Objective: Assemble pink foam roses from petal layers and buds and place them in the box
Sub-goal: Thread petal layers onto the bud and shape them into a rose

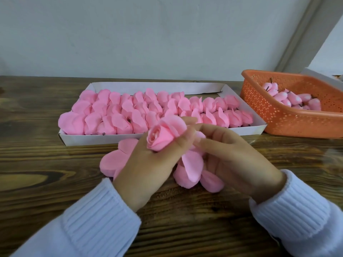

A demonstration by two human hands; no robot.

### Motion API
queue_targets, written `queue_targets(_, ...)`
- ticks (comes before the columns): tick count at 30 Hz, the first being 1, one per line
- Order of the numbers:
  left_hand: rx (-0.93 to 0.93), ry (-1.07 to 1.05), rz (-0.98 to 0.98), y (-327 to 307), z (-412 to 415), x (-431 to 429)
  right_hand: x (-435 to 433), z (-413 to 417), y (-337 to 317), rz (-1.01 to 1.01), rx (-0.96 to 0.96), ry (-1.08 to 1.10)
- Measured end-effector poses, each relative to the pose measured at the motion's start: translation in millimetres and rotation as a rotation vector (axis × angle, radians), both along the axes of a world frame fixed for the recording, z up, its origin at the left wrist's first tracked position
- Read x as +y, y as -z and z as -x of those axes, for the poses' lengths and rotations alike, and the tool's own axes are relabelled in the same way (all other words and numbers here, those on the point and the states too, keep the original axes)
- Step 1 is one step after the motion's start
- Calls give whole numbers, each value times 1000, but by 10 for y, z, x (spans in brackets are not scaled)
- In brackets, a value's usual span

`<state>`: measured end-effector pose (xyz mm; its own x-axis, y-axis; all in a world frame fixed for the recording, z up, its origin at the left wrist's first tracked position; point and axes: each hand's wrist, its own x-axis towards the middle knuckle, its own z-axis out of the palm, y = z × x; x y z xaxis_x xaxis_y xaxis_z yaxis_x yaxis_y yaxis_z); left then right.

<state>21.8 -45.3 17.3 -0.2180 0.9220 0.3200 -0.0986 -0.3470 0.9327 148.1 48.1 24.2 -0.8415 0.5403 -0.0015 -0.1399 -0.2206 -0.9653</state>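
Pink rose (163, 134) gripped in left hand (148, 162); right hand (232, 156) pinches petal layer (191, 167) at its base.

sleeves (104, 216): white ribbed knit | cuffs: thick, at wrists | hands (148, 164): bare

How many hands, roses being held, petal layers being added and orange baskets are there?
hands: 2 (left hand, right hand)
rose, held in the left hand: 1
petal layer, pinched by the right hand: 1
orange basket: 1
Total: 5
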Motion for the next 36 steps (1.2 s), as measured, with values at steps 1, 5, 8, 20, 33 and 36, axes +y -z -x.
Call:
queue_targets(1, -23, -34, 33, 20, 19, 17, 2, -9, 3, -129, -65, 81)
queue_targets(5, -23, -145, 155, 69, 51, 48, -29, -11, 21, -661, -104, 370)
queue_targets(8, -31, -151, 125, 69, 50, 51, -52, -10, 40, -885, -9, 487)
queue_targets(20, 109, -114, 70, -29, -96, -23, -67, -30, 49, -1001, 51, 628)
queue_targets(33, 151, -55, 37, 28, -63, -2, -91, -25, 27, -930, 240, 448)
queue_targets(36, 90, -88, 25, 46, -41, 19, -106, 4, 69, -662, 278, 391)
